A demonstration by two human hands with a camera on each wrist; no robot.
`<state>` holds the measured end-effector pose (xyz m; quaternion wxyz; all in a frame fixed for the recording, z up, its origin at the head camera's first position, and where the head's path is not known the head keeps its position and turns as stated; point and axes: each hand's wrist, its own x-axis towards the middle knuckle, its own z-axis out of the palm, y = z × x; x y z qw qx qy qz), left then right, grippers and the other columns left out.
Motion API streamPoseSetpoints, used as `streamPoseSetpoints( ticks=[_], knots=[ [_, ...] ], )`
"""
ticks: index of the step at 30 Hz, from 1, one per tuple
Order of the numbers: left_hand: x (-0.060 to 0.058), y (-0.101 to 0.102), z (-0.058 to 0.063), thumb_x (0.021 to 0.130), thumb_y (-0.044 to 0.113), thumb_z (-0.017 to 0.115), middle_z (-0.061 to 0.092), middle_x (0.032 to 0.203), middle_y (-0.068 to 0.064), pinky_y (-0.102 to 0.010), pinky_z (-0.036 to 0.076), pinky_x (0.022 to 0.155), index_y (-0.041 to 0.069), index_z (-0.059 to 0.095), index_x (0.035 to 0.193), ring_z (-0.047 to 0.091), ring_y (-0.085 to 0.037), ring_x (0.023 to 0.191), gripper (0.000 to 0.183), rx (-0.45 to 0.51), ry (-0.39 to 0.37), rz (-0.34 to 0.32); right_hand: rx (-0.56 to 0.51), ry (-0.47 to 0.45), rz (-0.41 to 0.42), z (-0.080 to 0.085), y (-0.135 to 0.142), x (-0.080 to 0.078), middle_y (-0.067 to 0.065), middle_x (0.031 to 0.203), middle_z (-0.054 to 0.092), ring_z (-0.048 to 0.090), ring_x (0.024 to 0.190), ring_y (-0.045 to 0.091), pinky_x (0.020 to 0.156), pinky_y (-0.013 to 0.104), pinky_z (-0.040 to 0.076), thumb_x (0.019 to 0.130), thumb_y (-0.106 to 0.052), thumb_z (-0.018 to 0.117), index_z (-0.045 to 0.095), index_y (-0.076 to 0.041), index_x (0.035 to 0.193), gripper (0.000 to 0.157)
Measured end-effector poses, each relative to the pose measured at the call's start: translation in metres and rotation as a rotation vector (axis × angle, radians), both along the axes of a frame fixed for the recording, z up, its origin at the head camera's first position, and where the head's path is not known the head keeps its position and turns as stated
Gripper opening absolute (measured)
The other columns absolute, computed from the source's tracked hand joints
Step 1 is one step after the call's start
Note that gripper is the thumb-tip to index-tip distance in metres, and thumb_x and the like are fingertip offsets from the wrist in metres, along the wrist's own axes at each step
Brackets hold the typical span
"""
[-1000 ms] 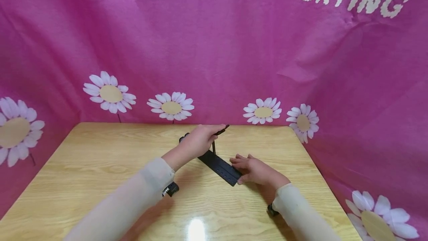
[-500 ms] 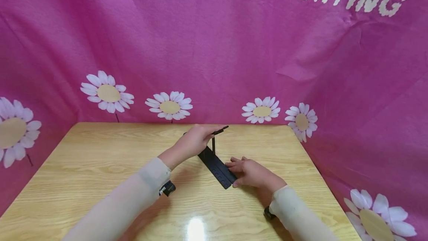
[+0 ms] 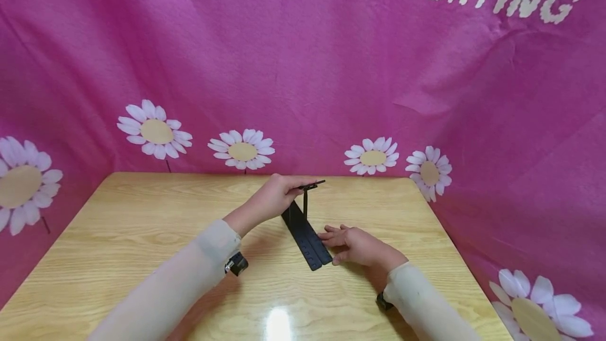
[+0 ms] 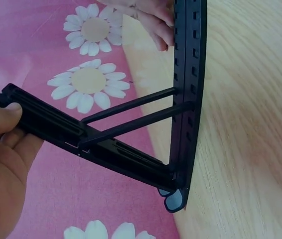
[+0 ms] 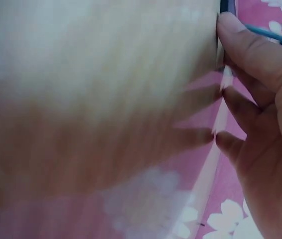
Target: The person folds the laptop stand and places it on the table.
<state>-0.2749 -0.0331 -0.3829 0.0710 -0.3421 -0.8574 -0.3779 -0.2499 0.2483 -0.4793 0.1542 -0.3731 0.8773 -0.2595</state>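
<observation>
A black folding laptop stand (image 3: 305,241) sits at the middle of the table, its slotted base down and its upper arm (image 4: 51,119) raised at an angle. Two thin struts (image 4: 136,117) link that arm to the slots, and grey pads (image 4: 174,200) show at the hinge end. My left hand (image 3: 272,196) pinches the free end of the raised arm, thumb against one face and fingers behind. At the base's near right edge, my right hand (image 3: 362,246) touches the stand with its fingers spread. Its lower fingertips (image 5: 228,142) meet the tabletop in the right wrist view.
The light wooden table (image 3: 156,236) reflects a bright spot near its front. A pink cloth (image 3: 303,67) with printed daisies surrounds the back and sides. Small black cameras (image 3: 236,264) are worn on both wrists.
The near end of the stand's base has swung to the left and slightly closer. My right hand shifted a little left with it, while my left hand kept hold of the raised arm.
</observation>
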Motion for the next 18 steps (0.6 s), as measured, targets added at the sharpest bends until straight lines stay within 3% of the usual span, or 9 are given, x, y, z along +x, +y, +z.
streamPoseSetpoints(
  ticks=[4,9,12,18],
  knots=[
    [0.002,0.001,0.0,0.097,0.0,0.066,0.073,0.125,-0.005,-0.03,0.055,0.079,0.021,0.071,0.134,0.067,-0.013,0.102,0.042,0.031,-0.03,0.061,0.011,-0.006,0.015,0.0,0.001,-0.005,0.004,0.152,0.054,0.033,0.152,0.03,0.125,0.059,0.015,0.088,-0.01,0.077,0.064,-0.005,0.138,0.052],
    [0.004,0.001,-0.002,0.097,0.002,0.068,0.075,0.121,-0.004,-0.029,0.055,0.076,0.021,0.075,0.128,0.066,-0.012,0.096,0.037,0.063,-0.057,0.138,0.027,0.059,0.013,-0.002,-0.009,-0.004,0.004,0.149,0.057,0.036,0.15,0.033,0.124,0.06,0.02,0.088,-0.014,0.079,0.065,-0.006,0.136,0.051],
    [0.003,-0.002,-0.002,0.096,0.002,0.069,0.075,0.121,-0.004,-0.028,0.053,0.073,0.021,0.075,0.127,0.066,-0.012,0.096,0.037,0.077,-0.063,0.131,0.032,0.074,-0.003,-0.002,-0.017,-0.001,0.002,0.148,0.057,0.035,0.151,0.031,0.125,0.058,0.02,0.087,-0.019,0.08,0.066,-0.008,0.137,0.052],
    [-0.005,-0.009,-0.006,0.096,0.003,0.07,0.076,0.119,-0.005,-0.032,0.059,0.083,0.016,0.076,0.126,0.071,-0.014,0.107,0.033,0.116,-0.078,0.062,0.058,0.11,0.003,-0.001,-0.024,0.001,0.006,0.151,0.055,0.032,0.152,0.034,0.124,0.062,0.018,0.084,-0.021,0.083,0.063,-0.009,0.141,0.061]
  ],
)
